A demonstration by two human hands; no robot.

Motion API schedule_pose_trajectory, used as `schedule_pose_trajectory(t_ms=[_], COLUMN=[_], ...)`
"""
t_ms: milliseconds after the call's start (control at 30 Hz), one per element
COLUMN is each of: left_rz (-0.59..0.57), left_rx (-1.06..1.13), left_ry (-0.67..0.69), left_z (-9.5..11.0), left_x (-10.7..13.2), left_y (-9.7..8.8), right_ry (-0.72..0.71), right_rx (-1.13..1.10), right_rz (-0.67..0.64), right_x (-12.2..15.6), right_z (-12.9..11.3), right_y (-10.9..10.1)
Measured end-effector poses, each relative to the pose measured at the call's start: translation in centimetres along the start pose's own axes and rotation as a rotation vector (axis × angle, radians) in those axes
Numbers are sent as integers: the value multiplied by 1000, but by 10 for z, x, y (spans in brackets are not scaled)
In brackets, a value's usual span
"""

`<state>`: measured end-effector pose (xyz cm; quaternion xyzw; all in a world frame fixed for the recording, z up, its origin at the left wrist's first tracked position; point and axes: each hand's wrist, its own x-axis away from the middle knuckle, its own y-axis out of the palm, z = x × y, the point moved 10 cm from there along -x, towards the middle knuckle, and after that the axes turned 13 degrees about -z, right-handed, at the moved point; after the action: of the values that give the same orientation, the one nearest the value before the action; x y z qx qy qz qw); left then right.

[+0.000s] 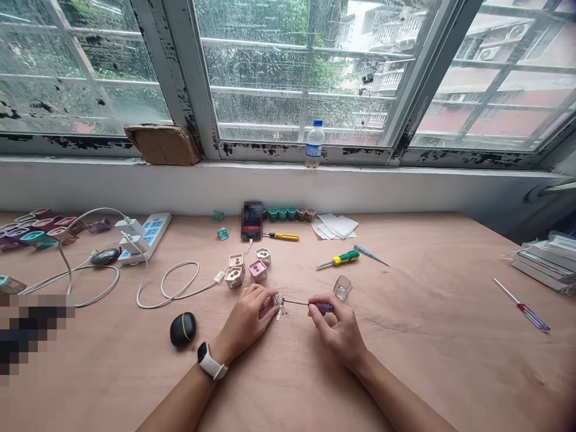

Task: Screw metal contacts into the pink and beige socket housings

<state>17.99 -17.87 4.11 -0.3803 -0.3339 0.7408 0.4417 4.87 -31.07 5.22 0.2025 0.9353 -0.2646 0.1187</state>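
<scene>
A small clear plastic piece (278, 300) is pinched between the thumb and fingers of my left hand (252, 315), which rests on the table. My right hand (339, 330) holds a screwdriver (323, 307) by its purple handle. Its thin shaft points left, and the tip meets or nearly meets the clear piece. Tiny bits and a pale sliver (279, 314) lie just below. Right of the screwdriver is a clear plastic cup (342, 288), tilted. Beyond my left hand stand several pencil sharpeners with two holes, among them a pink one (258, 270) and a peach one (234, 277).
A black earbud case (183, 329) sits left of my wrist. Further back are a phone (251, 220) on a cable, a yellow screwdriver (284, 236), a green-yellow screwdriver (344, 258), papers (335, 226) and a power strip (155, 231). Another screwdriver (531, 315) lies far right.
</scene>
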Motion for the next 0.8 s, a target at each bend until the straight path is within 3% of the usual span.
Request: schedule_pose_trajectory(t_ms=[500,800], left_rz=[-6,-6], left_rx=[24,10], left_ry=[-8,19], left_z=[-2,2], left_x=[0,-1], left_y=[1,0], right_ry=[-47,-3], right_rx=[84,88], right_rz=[-58,-41], right_x=[0,-2], right_z=[-5,-1], right_y=[7,4])
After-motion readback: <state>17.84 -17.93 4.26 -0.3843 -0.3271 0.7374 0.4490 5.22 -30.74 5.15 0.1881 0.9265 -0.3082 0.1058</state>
